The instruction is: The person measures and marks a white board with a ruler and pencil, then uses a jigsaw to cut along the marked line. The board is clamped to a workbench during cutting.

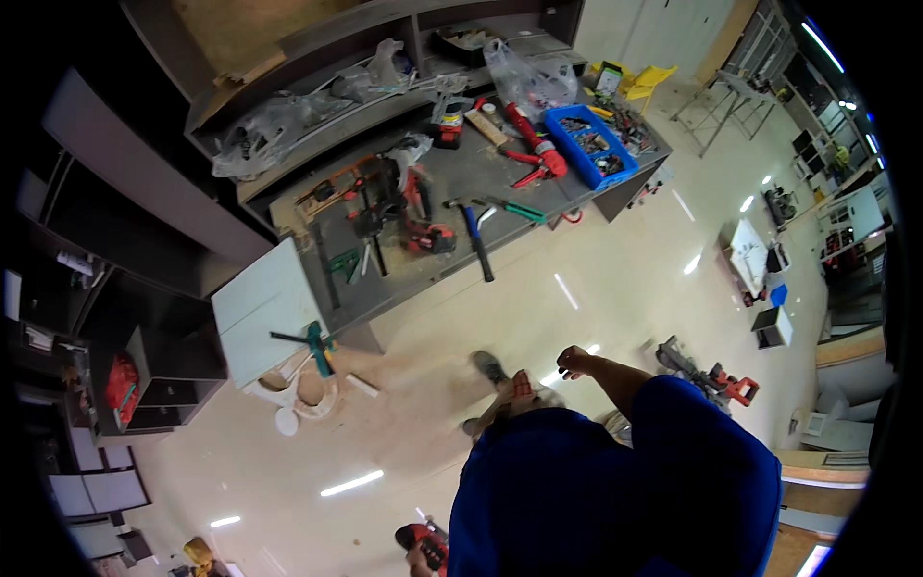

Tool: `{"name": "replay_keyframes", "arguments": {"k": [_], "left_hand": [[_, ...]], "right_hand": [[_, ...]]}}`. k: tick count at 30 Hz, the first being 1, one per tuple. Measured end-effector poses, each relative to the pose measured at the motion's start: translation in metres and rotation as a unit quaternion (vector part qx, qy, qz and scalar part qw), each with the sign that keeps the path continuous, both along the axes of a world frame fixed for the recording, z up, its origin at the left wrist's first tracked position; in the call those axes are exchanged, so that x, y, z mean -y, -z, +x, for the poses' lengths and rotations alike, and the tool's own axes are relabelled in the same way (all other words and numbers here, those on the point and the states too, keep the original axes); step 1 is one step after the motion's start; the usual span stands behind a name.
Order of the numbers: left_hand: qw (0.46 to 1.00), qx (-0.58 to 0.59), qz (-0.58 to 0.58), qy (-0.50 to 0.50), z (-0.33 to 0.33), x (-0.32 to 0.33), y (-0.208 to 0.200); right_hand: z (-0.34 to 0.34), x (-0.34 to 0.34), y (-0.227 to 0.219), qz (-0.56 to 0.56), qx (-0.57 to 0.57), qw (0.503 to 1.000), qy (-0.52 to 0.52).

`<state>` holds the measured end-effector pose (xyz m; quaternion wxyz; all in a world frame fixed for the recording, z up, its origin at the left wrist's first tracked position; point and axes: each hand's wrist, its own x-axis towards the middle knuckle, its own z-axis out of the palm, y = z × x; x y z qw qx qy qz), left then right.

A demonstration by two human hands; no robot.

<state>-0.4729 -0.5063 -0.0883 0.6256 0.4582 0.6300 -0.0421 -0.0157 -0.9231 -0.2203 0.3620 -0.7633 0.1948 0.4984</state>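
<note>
My right hand (574, 363) hangs in front of my body above the tiled floor, its fingers curled in and nothing visible in them. Low at the left of my body, my left hand (419, 564) is partly cut off by the lower edge. It is closed around a red and black power tool (433, 544), whose exact kind I cannot make out. Ahead of both hands, a grey workbench (404, 288) carries a hammer (474, 240) with its handle over the front edge, green-handled pliers (519, 210), a red tool (548, 159) and a cordless drill (449, 125).
A blue parts tray (588, 144) sits at the bench's right end, with plastic bags (524, 77) behind. A white board (269, 313) leans at the left, a green and black tool (318, 350) by it. On the floor at right is a saw (707, 375); a yellow chair (651, 82) stands farther back.
</note>
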Motion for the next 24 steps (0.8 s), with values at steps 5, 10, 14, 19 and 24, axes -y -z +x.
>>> {"name": "replay_keyframes", "arguments": {"k": [5, 10, 14, 19, 24], "left_hand": [[0.999, -0.018, -0.003, 0.049, -0.013, -0.004, 0.006], [0.994, -0.039, -0.019, 0.098, -0.002, -0.004, 0.017], [0.99, -0.066, -0.024, 0.12, 0.007, -0.008, 0.018], [0.983, -0.101, -0.037, 0.148, 0.049, -0.012, 0.023], [0.975, -0.137, -0.026, 0.172, 0.106, -0.025, 0.009]], "right_hand": [[-0.015, -0.038, 0.011, 0.066, 0.049, 0.997, -0.007], [0.03, -0.078, 0.001, 0.085, 0.427, 0.88, -0.189], [0.087, -0.14, -0.066, 0.095, 0.574, 0.789, -0.197], [0.169, -0.197, -0.098, 0.035, 0.6, 0.78, -0.171], [0.24, -0.236, -0.086, 0.088, 0.686, 0.689, -0.216]]}}
